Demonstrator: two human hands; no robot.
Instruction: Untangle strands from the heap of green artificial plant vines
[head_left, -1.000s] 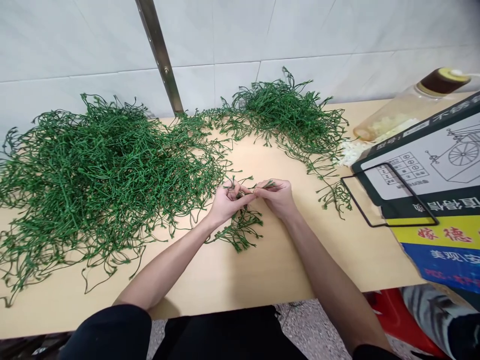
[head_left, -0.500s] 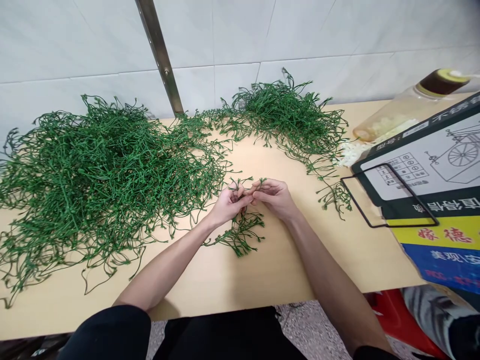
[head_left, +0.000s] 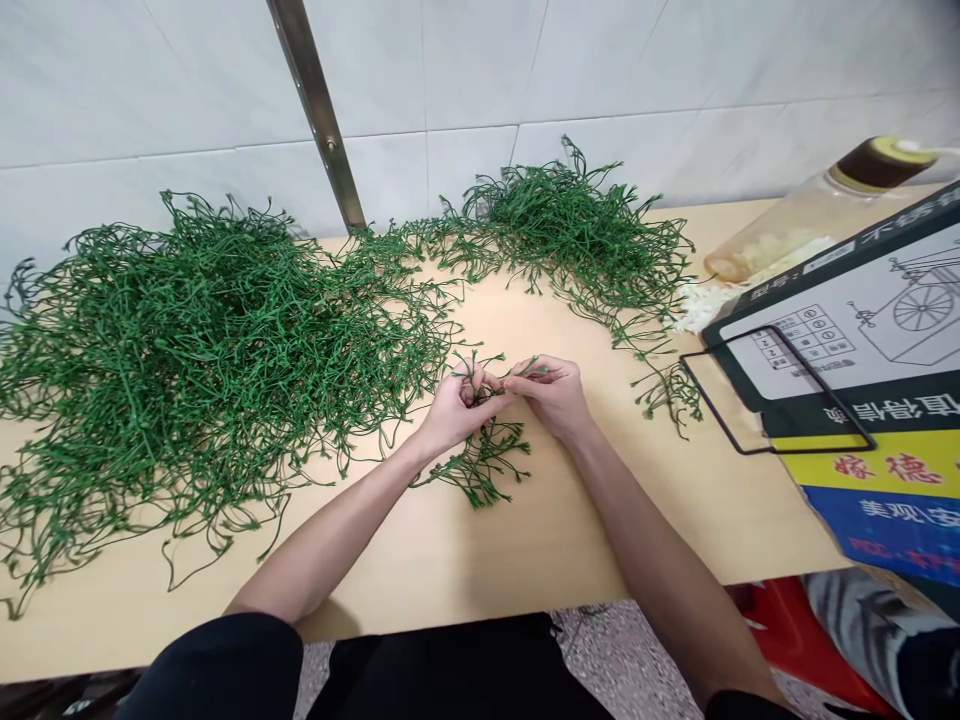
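My left hand is closed on a bunch of green plastic stems, which hangs below it over the wooden table. Touching its fingertips from the right, my right hand pinches a green stem whose tips stick out above the fingers. A large tangled pile of green stems spreads over the table's left side. Another, smaller pile lies at the back, against the wall.
A printed carton with a black wire frame stands at the right. Behind it a clear bottle leans beside small white pieces. A red stool shows below the table edge.
My right hand has shifted slightly to the right, and the green tips at its fingers now stick out further. The hanging bunch has moved up a little.
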